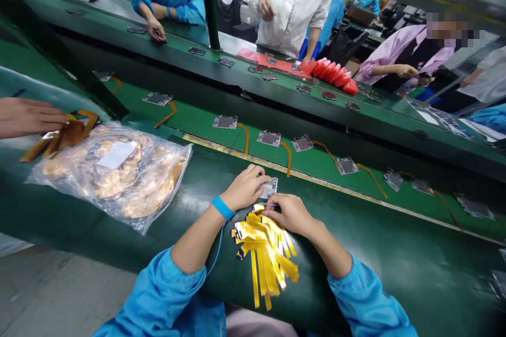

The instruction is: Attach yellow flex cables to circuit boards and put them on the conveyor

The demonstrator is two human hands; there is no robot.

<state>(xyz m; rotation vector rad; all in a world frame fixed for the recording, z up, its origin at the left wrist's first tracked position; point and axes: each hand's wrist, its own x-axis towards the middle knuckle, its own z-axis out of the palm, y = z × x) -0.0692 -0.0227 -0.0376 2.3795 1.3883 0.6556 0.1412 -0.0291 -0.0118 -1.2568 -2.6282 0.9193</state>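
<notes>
My left hand (245, 188), with a blue wrist strap (223, 208) and cord, grips the left side of a small silver-grey circuit board (270, 187) on the green bench. My right hand (290, 212) is pinched at the board's lower edge. Its fingertips hide most of what they hold, and a thin dark edge shows beside them. Just below both hands, a loose heap of yellow flex cables (269, 255) with dark ends lies on the bench mat, fanned towards me.
Beyond a pale strip, a green conveyor (197, 110) carries several boards with orange flex cables (288, 158). To the left lies a clear plastic bag (114, 168) of coppery parts, near another person's hand (33, 117). A dark post (63, 52) slants at left. Co-workers stand opposite, near red packets (332, 73).
</notes>
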